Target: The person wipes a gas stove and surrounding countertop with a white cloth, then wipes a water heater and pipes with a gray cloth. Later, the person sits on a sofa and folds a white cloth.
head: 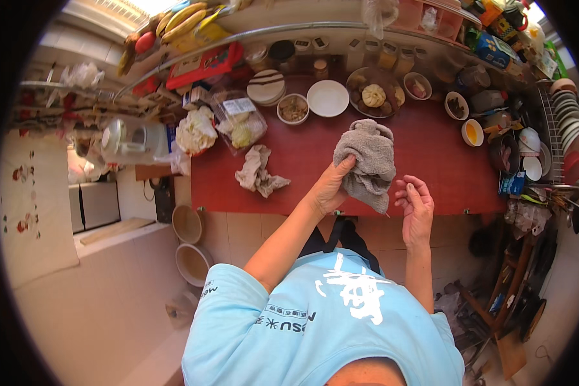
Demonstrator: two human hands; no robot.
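My left hand [335,186] grips a bunched grey terry cloth [366,157] by its left side, with the thumb pressed on its front. The cloth appears above the front part of a red tabletop [313,164]. Just right of the cloth is my right hand [416,205], raised and apart from it, fingers loosely bent and holding nothing. A second, paler crumpled cloth [259,171] lies on the table to the left.
Along the back stand a white bowl [328,98], a bowl of food [293,109] and a metal plate with a bun [374,95]. A clear plastic box [241,120] sits back left. Right are a bowl of yellow liquid [472,132] and a dish rack [550,130].
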